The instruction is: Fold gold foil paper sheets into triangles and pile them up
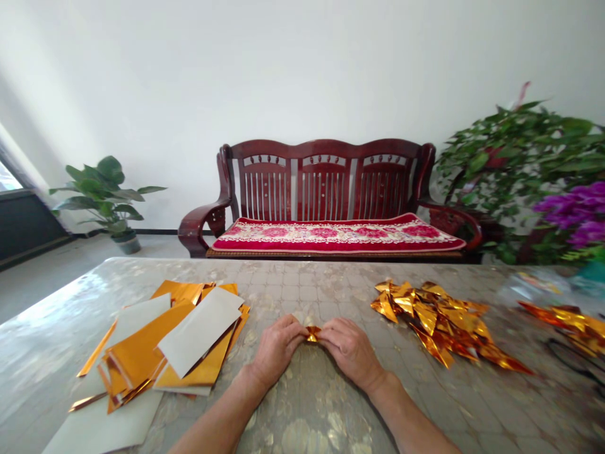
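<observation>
A small folded piece of gold foil paper is pinched between my two hands, just above the tabletop or touching it; I cannot tell which. My left hand grips its left end with thumb and fingers closed. On the other end, my right hand pinches in the same way. Only the shiny middle of the piece shows, since my fingers cover both ends. To the left lie loose sheets of gold foil paper, some with the white back up. On the right is a heap of folded gold foil pieces.
The table has a patterned, glossy cover. At its right side are more gold foil pieces, a clear plastic bag and a dark thin object. Beyond the table stand a wooden bench and potted plants.
</observation>
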Tool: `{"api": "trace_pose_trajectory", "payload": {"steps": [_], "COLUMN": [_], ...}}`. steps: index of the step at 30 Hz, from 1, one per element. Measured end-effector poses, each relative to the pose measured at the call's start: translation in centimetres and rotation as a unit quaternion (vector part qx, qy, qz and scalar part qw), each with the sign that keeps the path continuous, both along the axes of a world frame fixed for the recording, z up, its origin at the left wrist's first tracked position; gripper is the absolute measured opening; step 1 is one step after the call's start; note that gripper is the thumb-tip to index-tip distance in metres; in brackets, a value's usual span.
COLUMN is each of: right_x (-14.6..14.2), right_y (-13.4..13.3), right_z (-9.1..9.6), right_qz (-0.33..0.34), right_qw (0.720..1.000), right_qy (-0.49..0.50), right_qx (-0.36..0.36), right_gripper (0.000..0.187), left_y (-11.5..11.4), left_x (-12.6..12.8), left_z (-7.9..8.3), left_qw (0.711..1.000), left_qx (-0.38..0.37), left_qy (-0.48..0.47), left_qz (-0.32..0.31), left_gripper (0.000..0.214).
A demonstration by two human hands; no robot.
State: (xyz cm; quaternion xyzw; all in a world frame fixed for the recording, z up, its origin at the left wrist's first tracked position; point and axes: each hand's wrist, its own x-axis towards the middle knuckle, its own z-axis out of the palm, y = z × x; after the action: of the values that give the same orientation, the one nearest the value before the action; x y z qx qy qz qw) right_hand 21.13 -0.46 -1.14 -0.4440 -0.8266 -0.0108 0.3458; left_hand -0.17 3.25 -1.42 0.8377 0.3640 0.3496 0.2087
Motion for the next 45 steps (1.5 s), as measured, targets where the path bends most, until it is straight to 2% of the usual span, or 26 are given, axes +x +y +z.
{"api": "trace_pose_trajectory", "payload": {"steps": [8,22,35,45], "right_x": [-0.28,-0.68,-0.73,-0.73], "right_y": [-0.10,-0.31,-0.32,-0.27], "right_z": [0.02,0.10,0.41,0.21], "right_qz": [-0.006,0.007,0.010,0.018], "right_qw": [1.000,0.998,0.987,0.989], "right_qy": [0.011,0.057,0.148,0.136], "right_qx": [0.009,-0.002,-0.059,-0.057], "right_gripper": [0.013,0.018,0.016,0.020], "left_y": [0.31,-0.01,-0.28,-0.46], "left_x": [0.03,0.21,0.62,0.66], "left_z": [-0.83,-0.26,0.12,0.01], "left_qw": [0.999,0.997,0.995,0.996], "left_qx": [-0.030,-0.050,-0.079,-0.075], "left_qy": [-0.035,-0.047,-0.062,-0.050], "left_qz": [-0.026,-0.043,0.000,-0.009], "left_gripper": [0.015,0.013,0.016,0.018]}}
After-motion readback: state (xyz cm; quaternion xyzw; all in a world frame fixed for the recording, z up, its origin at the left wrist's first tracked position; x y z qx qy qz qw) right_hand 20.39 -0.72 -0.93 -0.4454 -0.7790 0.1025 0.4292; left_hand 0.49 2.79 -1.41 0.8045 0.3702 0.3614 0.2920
